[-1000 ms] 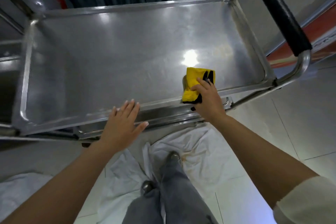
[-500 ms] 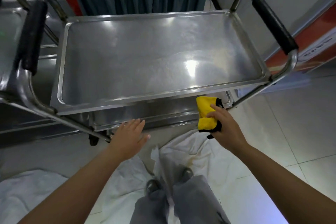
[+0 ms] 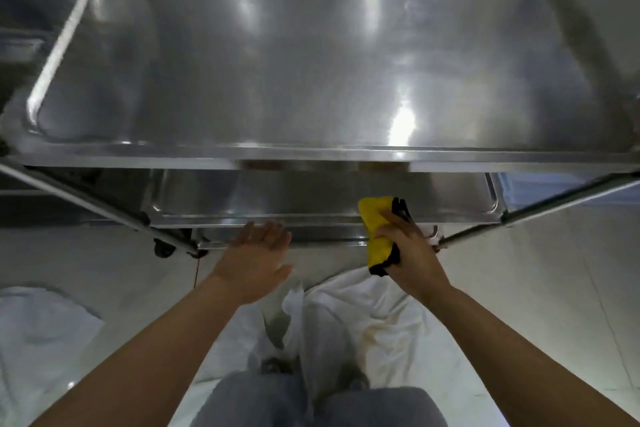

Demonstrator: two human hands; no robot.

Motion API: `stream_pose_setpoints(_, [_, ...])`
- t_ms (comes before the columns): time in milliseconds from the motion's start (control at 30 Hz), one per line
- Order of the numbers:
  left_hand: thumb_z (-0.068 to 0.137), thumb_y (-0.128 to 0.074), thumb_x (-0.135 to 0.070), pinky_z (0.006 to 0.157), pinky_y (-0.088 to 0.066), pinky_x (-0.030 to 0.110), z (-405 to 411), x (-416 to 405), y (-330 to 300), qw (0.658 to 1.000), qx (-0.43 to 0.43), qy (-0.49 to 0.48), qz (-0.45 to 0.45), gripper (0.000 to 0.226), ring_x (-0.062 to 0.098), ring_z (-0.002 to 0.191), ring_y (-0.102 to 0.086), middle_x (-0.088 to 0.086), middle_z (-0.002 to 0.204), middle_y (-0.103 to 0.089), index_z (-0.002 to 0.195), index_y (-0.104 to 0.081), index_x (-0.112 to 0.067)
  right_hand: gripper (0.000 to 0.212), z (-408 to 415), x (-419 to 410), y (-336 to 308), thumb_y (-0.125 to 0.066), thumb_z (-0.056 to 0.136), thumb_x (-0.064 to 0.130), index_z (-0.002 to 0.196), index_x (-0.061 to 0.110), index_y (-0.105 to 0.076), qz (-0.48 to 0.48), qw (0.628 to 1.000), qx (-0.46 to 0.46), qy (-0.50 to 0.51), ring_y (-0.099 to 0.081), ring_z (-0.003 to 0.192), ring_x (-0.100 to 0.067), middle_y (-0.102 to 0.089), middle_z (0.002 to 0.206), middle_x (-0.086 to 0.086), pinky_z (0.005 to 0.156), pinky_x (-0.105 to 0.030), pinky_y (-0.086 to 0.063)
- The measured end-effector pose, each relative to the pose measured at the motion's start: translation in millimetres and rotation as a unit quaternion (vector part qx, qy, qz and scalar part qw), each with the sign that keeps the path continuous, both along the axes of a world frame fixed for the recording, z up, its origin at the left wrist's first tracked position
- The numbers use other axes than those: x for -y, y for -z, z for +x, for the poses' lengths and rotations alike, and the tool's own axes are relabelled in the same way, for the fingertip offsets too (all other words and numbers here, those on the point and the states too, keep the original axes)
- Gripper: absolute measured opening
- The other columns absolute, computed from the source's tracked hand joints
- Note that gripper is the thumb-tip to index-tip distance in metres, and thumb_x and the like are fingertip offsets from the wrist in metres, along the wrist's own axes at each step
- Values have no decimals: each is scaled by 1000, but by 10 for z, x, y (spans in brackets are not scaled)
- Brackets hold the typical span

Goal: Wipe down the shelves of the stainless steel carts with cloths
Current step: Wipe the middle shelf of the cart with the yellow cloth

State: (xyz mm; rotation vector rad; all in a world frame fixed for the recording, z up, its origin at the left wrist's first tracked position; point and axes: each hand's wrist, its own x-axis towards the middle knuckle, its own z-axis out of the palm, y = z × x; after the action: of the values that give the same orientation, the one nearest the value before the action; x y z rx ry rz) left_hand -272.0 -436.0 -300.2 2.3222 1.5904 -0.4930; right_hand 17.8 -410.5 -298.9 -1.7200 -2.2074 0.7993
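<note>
At the 5 o'clock edge of the cart's middle shelf (image 3: 311, 199), the right hand (image 3: 410, 255) grips a folded yellow cloth (image 3: 375, 232), its front end just over the shelf rim below the top shelf (image 3: 311, 55). To wipe this level well, judge that the cloth should go flat on the steel and travel from 3 o'clock to 9 o'clock in overlapping passes, reaching the rear under the overhang. The left hand (image 3: 254, 258) hangs relaxed with fingers extended, holding nothing, near the rim at 6 o'clock; contact cannot be told.
</note>
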Motion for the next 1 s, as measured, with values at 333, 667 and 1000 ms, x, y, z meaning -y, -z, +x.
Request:
stream_pose_setpoints(333, [96,-31,-47,115,-22,46,368,-1013,1473,975,108,-22,192,65,30,140,-36,14,149,-42,143,-43,-4,47,204,-791,1503,-82,62,6,106,3,-65,156,983,2,-95,-34,130,-55,-44,140,-25,98,-64,-39])
stream_pose_setpoints(667, [87,6,-67,120,-5,47,587,-1290,1943,953,99,-11,285,92,22,149,-14,7,159,-22,151,-30,-11,65,489,-911,1819,-64,83,32,142,38,-37,182,972,88,-119,-4,147,-29,-11,158,7,109,-45,-30])
stream_pose_setpoints(1000, [79,11,-67,113,20,42,553,-1325,2020,958,80,-68,265,91,10,147,12,-4,162,1,155,-9,-20,51,1419,-1066,1774,-58,84,4,128,30,-56,122,984,-82,99,-16,145,-23,-31,154,0,115,-45,-24])
